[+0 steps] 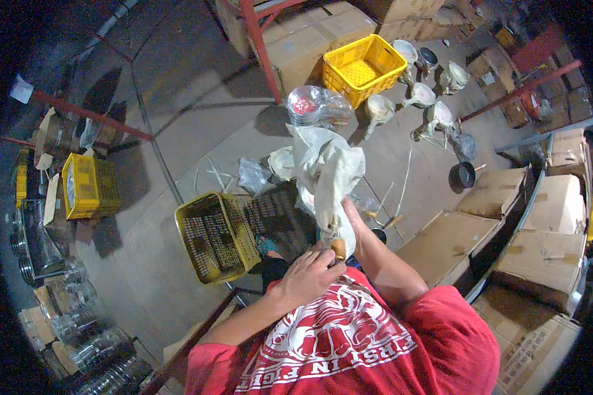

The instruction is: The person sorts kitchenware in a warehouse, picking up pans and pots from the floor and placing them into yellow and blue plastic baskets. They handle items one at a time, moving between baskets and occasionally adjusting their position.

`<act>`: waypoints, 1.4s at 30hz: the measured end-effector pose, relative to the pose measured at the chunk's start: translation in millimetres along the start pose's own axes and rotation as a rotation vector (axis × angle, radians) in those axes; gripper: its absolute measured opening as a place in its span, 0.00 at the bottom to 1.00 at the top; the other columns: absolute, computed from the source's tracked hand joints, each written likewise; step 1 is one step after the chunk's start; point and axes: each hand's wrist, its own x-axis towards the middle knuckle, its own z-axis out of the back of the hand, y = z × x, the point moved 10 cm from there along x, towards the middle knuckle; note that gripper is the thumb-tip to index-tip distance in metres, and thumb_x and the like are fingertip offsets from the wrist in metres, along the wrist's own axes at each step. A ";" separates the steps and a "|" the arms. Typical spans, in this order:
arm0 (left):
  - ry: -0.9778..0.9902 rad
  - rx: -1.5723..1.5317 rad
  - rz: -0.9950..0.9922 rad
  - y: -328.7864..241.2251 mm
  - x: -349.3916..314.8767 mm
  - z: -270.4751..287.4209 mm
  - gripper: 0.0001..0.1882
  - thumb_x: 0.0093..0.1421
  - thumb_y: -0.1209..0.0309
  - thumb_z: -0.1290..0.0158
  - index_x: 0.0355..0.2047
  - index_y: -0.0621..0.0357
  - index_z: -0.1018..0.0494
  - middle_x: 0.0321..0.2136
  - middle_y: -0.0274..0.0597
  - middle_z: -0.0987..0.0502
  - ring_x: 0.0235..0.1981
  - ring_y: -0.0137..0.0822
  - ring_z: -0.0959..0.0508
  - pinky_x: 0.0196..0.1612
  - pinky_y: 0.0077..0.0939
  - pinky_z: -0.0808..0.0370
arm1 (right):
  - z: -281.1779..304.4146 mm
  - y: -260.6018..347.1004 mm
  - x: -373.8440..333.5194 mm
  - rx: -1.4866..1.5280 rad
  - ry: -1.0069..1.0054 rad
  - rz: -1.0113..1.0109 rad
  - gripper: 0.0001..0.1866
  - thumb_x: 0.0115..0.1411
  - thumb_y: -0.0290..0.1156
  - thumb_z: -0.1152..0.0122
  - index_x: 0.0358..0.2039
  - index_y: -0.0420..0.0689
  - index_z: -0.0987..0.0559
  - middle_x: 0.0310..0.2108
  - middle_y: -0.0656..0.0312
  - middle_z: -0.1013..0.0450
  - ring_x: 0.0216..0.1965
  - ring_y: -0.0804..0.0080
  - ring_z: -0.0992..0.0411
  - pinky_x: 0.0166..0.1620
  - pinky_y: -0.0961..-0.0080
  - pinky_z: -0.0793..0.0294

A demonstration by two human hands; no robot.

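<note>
In front of my chest I hold a pan point(326, 161) wrapped in loose white sheeting, the wrap gathered along its handle. The brown wooden handle end point(338, 247) sticks out towards me. My left hand point(310, 271) is closed around the handle near this end. My right hand point(357, 227) lies against the wrapped handle from the right side, its fingers partly hidden behind the sheeting. Just beyond the wrapped pan, a stack of shiny pans point(306, 105) in clear plastic sits on the floor.
Several wrapped pans point(379, 108) and a dark pan point(462, 176) lie on the floor ahead. A yellow crate point(364, 43) stands at the back, an olive-yellow basket point(190, 240) left of my legs. Cardboard boxes point(448, 240) line the right; another yellow crate point(79, 187) is far left.
</note>
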 end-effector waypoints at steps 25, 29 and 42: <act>-0.367 -0.119 0.387 84.2 5.1 57.5 0.17 0.60 0.62 0.42 0.40 0.65 0.29 0.35 0.56 0.23 0.39 0.57 0.23 0.46 0.50 0.29 | -70.2 21.9 -31.6 0.283 0.443 0.183 0.20 0.66 0.46 0.42 0.51 0.46 0.26 0.40 0.58 0.24 0.38 0.66 0.23 0.39 0.66 0.20; -0.411 -0.228 0.403 80.6 -0.9 53.3 0.15 0.61 0.65 0.43 0.40 0.66 0.29 0.33 0.57 0.24 0.38 0.58 0.24 0.45 0.50 0.28 | -82.7 26.8 -37.1 0.302 0.463 0.199 0.20 0.66 0.45 0.42 0.52 0.46 0.27 0.41 0.57 0.24 0.39 0.65 0.23 0.41 0.66 0.19; -0.429 -0.234 0.440 86.9 -4.8 47.2 0.15 0.60 0.65 0.43 0.40 0.65 0.28 0.33 0.57 0.22 0.37 0.60 0.22 0.42 0.50 0.26 | -84.3 33.1 -47.1 0.264 0.428 0.267 0.22 0.68 0.43 0.45 0.57 0.44 0.30 0.45 0.54 0.25 0.44 0.63 0.22 0.43 0.66 0.17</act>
